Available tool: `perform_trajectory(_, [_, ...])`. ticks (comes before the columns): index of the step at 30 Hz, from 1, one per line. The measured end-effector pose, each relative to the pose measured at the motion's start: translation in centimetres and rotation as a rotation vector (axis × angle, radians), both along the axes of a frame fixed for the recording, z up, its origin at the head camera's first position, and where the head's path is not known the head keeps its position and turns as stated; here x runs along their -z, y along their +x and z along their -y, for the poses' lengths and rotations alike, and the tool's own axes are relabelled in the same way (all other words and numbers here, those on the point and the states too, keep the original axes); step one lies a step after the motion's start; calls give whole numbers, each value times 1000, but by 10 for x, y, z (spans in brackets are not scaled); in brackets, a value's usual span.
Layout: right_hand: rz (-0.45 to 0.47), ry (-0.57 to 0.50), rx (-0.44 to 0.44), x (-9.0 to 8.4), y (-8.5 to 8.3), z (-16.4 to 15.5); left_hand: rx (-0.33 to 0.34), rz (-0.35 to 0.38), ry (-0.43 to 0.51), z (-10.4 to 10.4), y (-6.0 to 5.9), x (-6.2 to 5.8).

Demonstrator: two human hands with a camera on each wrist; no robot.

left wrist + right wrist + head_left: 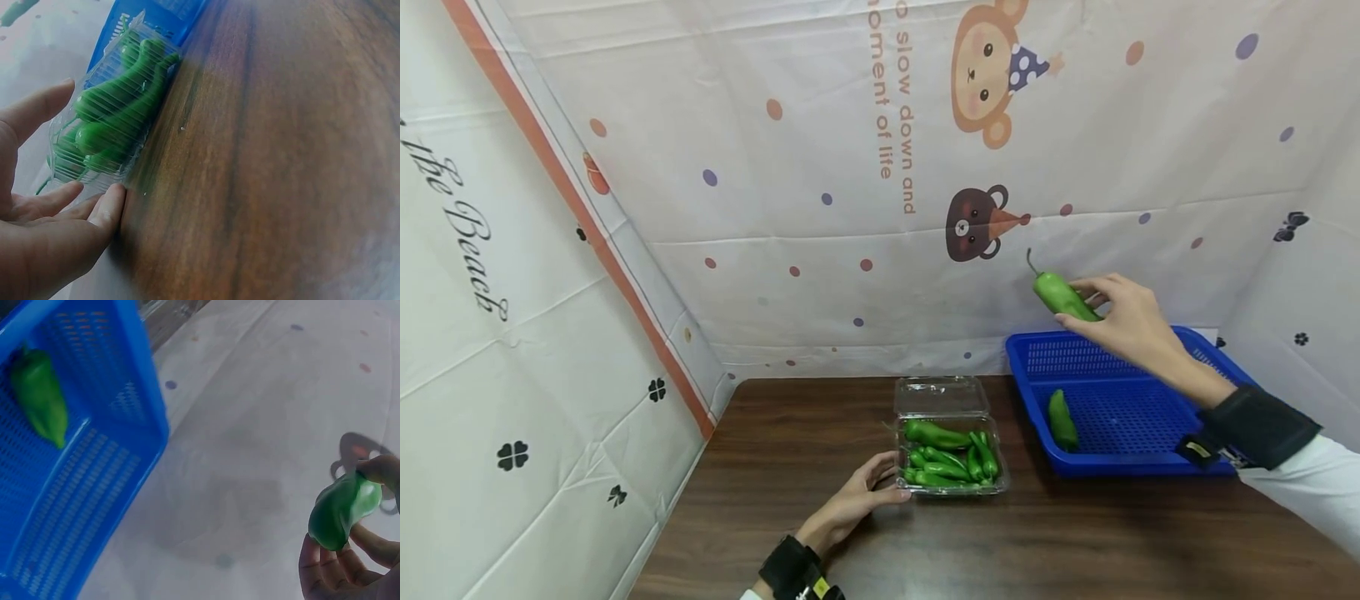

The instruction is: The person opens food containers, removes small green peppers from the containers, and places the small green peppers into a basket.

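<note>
While clear above basket rim point(1120, 467), right hand point(1126, 321) around pepper point(1060, 296); left hand point(859, 502) wide, apparently against box edge point(955, 490)

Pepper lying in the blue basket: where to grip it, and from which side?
I'd pinch the pepper across its middle, thumb and fingers on its two long sides, coming down from above. It lies lengthwise, longer than wide, close to the left wall of the blue basket in the head view, so approaching from the bare floor on its right should give more room.
</note>
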State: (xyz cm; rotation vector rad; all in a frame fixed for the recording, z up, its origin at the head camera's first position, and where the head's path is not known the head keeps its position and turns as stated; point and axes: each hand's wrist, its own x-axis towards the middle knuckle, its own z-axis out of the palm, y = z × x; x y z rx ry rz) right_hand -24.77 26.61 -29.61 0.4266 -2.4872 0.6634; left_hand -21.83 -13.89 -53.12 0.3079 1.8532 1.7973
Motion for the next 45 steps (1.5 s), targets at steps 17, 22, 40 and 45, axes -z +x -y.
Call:
perform_trajectory(17, [119,-25,82,21,-3,-47,-4,9,6,3,0,-1])
perform_trajectory(22, [136,-21,71,31,-7,-56,4,22,-1,2,0,-2])
perform_trajectory(40, [589,93,31,80,-24,-64,-3,36,5,1,0,-3])
perform_trajectory(45, [713,92,-6,96,-26,-65,-4,39,7,1,1,-3])
